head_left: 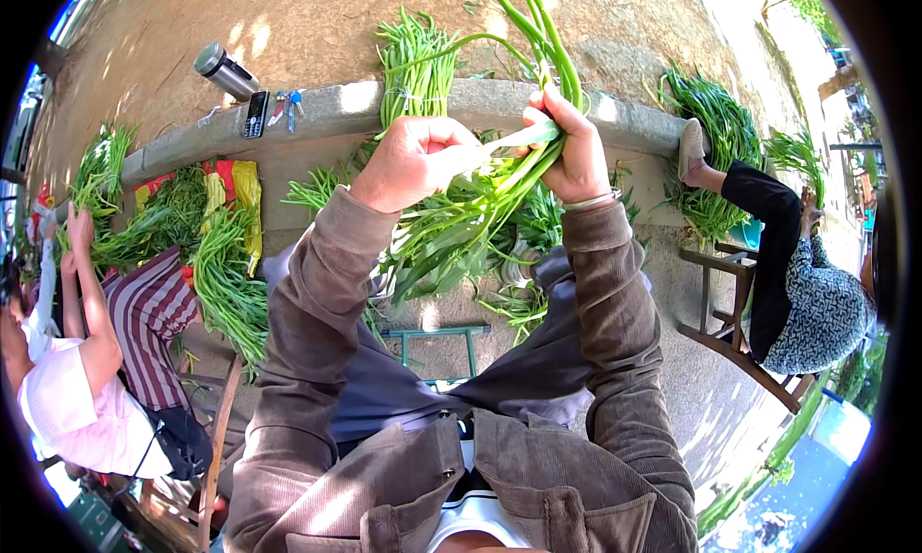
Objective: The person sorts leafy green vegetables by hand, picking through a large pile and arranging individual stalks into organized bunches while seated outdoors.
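Just before the stone ledge [480, 100]: right hand [573, 150] fisted around green stalks [461, 222], left hand [413, 159] pinching one pale stem [523, 135], steadying both.

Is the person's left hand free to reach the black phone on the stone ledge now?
Probably not: the left hand is closed around the green stems, and the black phone lies apart, further left on the ledge.

Green leafy stalks [480, 207], brown corduroy sleeves [307, 303], a red-and-yellow bag [230, 183], a maroon-striped garment [144, 323], a pink shirt [67, 409].
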A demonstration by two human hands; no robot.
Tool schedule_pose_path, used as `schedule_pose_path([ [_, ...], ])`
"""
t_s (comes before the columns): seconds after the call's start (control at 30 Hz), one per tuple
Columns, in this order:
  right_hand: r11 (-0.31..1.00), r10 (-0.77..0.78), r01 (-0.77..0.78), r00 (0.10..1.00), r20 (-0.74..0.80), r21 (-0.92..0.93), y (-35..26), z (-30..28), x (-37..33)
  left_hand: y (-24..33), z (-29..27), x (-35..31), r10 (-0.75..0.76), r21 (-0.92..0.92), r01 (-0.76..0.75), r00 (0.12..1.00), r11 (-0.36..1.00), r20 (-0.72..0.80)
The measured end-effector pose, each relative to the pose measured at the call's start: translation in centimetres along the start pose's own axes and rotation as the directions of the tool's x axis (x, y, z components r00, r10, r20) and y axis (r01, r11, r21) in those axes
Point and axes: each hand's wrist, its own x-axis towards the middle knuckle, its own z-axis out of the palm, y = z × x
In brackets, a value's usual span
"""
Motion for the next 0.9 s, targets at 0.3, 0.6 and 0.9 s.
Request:
schedule_pose_path([
  [0.3, 0.999, -0.01, 0.011, 1.0, 0.024, -0.047, 0.3, 0.2, 0.1, -0.6, -0.6, 0.1, -0.031, -0.065, 0.031, 0.999, 0.997, -0.006],
  [0.6, 0.989, -0.104, 0.094, 0.991, -0.082, -0.117, 1.2, 0.3, 0.3, -1.0, -0.3, 0.2, 0.196, 0.074, -0.182, 0.933, 0.981, -0.301],
  [0.9, 0.984, -0.135, 0.123, 0.988, -0.081, -0.132, 0.7, 0.6, 0.0, -1.9, -1.2, 0.5, 0.352, 0.265, -0.258, 0.836, 0.929, -0.421],
])
